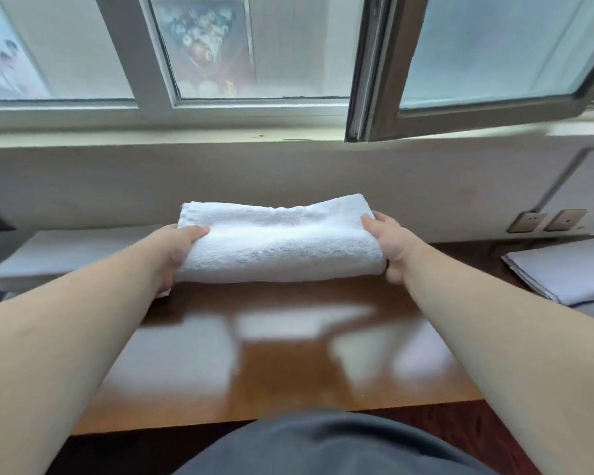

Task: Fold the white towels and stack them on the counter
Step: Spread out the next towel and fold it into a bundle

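A folded white towel (pixel 282 243) is held between my two hands over the far part of the glossy brown counter (pixel 275 378). My left hand (pixel 175 252) grips its left end, thumb on top and fingers underneath. At the right end, my right hand (pixel 390 245) grips the towel the same way. Whether the towel touches the counter or hangs just above it I cannot tell. A flat white stack (pixel 66 255) lies on the counter at the left, partly hidden by my left forearm.
A folded pale sheet or cloth (pixel 566 272) lies at the right edge. The wall and window sill (pixel 186 138) stand right behind the counter. An open window sash (pixel 460 108) juts inward at the upper right. Wall sockets (pixel 546 221) sit at the right.
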Tool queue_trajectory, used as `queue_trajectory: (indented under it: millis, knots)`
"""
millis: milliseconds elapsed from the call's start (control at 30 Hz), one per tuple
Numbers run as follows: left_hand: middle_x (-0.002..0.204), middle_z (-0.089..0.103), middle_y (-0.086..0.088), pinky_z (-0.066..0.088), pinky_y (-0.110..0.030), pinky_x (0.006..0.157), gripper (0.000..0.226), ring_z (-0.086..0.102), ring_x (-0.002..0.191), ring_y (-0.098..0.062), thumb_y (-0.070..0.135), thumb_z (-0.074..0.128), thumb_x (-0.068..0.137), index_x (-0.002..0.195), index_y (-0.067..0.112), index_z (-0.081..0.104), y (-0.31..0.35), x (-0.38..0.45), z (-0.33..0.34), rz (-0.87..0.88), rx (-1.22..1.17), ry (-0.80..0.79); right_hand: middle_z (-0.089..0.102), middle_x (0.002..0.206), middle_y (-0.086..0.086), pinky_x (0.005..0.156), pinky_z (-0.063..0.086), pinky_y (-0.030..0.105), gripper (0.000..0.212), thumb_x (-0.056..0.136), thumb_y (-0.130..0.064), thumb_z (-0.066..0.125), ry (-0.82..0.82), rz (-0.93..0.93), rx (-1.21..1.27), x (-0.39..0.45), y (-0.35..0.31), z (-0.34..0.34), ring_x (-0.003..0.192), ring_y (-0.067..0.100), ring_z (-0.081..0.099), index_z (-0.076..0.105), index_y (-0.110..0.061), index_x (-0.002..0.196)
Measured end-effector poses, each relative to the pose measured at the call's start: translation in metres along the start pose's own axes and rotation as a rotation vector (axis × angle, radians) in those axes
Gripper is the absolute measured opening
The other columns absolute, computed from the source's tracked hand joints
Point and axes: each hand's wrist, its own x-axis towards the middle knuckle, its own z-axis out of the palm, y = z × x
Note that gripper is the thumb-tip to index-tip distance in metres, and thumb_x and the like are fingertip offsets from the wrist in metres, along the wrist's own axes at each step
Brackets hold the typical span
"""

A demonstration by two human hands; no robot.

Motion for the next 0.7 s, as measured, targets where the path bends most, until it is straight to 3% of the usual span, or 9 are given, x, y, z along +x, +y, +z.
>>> queue_trajectory:
  millis: [100,200,233,300,400,500,700]
  knots:
    - [0.101,0.072,-0.009,0.054,-0.035,0.065,0.031,0.069,0.075,-0.025,0.035,0.062,0.092,0.119,0.02,0.059,0.02,-0.026,-0.008,0.045,-0.008,0.047,0.066,0.123,0.006,0.069,0.057,0.039,0.043,0.101,-0.041,0.051,-0.016,-0.026,-0.031,-0.011,-0.027,0.007,0.098,0.028,0.069,0.044,-0.029,0.141]
    - [0.1,0.073,-0.008,0.059,-0.039,0.071,0.031,0.071,0.076,-0.025,0.039,0.063,0.091,0.117,0.021,0.06,0.038,-0.056,-0.015,0.041,-0.055,0.105,0.067,0.124,0.009,0.084,0.056,0.051,0.034,0.102,-0.036,0.046,-0.062,-0.029,-0.059,-0.022,-0.051,0.014,0.106,0.033,0.067,0.051,-0.028,0.135]
    - [0.097,0.074,-0.007,0.059,-0.037,0.065,0.031,0.072,0.073,-0.024,0.041,0.063,0.091,0.115,0.021,0.061,0.043,-0.065,-0.017,0.028,-0.073,0.122,0.069,0.121,0.01,0.085,0.054,0.053,0.031,0.102,-0.034,0.045,-0.077,-0.022,-0.068,-0.028,-0.058,0.015,0.103,0.033,0.069,0.055,-0.026,0.13]
    - [0.088,0.075,-0.004,0.056,-0.031,0.055,0.033,0.072,0.067,-0.021,0.044,0.063,0.09,0.111,0.018,0.063,0.05,-0.083,-0.024,-0.018,-0.117,0.14,0.073,0.106,0.009,0.076,0.057,0.051,0.029,0.099,-0.031,0.045,-0.106,0.018,-0.068,-0.039,-0.07,0.019,0.085,0.03,0.071,0.06,-0.022,0.121]
    - [0.092,0.075,-0.005,0.056,-0.035,0.07,0.037,0.072,0.076,-0.022,0.044,0.064,0.09,0.112,0.014,0.065,0.057,-0.106,-0.04,-0.096,-0.186,0.118,0.075,0.083,0.007,0.054,0.058,0.039,0.025,0.097,-0.03,0.049,-0.164,0.076,-0.037,-0.055,-0.082,0.024,0.065,0.025,0.072,0.062,-0.017,0.113]
    - [0.108,0.073,-0.003,0.056,-0.037,0.084,0.038,0.07,0.089,-0.021,0.037,0.066,0.089,0.119,0.015,0.064,0.058,-0.126,-0.062,-0.131,-0.302,0.123,0.074,0.098,0.009,0.058,0.059,0.036,0.031,0.097,-0.028,0.051,-0.27,0.089,0.051,-0.068,-0.087,0.035,0.072,0.025,0.071,0.062,-0.013,0.121]
    - [0.083,0.073,0.0,0.058,-0.032,0.054,0.031,0.071,0.064,-0.019,0.034,0.07,0.084,0.11,0.018,0.064,0.052,-0.155,-0.106,-0.171,-0.341,0.198,0.067,0.123,0.011,0.084,0.05,0.041,0.039,0.097,-0.029,0.051,-0.385,0.091,0.105,-0.086,-0.086,0.076,0.089,0.027,0.064,0.056,-0.012,0.132]
